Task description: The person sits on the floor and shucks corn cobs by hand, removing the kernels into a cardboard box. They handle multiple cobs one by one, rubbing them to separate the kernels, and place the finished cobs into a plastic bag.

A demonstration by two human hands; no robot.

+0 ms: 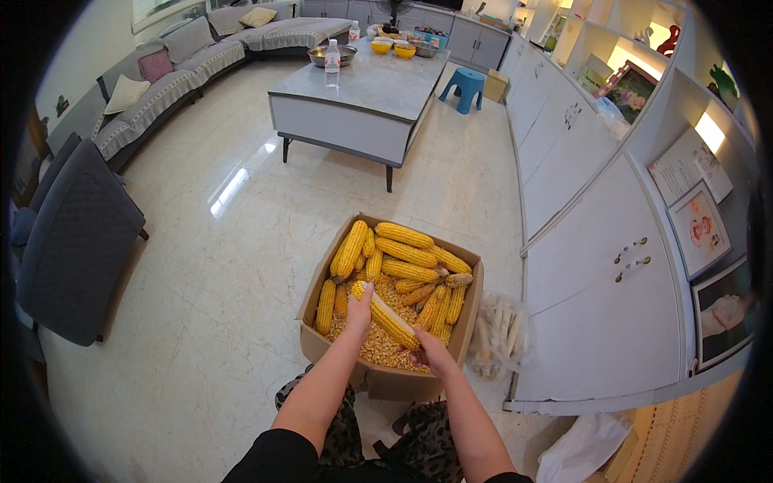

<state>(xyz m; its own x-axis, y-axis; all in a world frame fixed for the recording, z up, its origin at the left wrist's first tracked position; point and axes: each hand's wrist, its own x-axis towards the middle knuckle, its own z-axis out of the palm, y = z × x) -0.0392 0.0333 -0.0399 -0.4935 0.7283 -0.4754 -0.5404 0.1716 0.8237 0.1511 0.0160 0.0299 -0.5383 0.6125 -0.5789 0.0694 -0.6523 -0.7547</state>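
Observation:
Between my hands is a dried yellow corn cob [391, 320], tilted down to the right, with a pale strip along its upper side where kernels are gone. My left hand [360, 311] grips its upper end, the thumb on top. Around the lower end curl the fingers of my right hand [433, 353], partly hidden behind the wrist. Below the held cob stands an open cardboard box [395, 383]. Loose corn kernels [377, 347] cover its middle and front. Whole corn cobs [406, 250] lie piled along its back, left and right sides.
Right of the box, a clear plastic bag [500, 335] of stripped cobs leans near white cabinets [595, 338]. Ahead stands a grey-topped coffee table [368, 90] bearing bowls and a water bottle [332, 63]. A blue stool [464, 89] is beyond it; a grey chair [78, 247] stands left.

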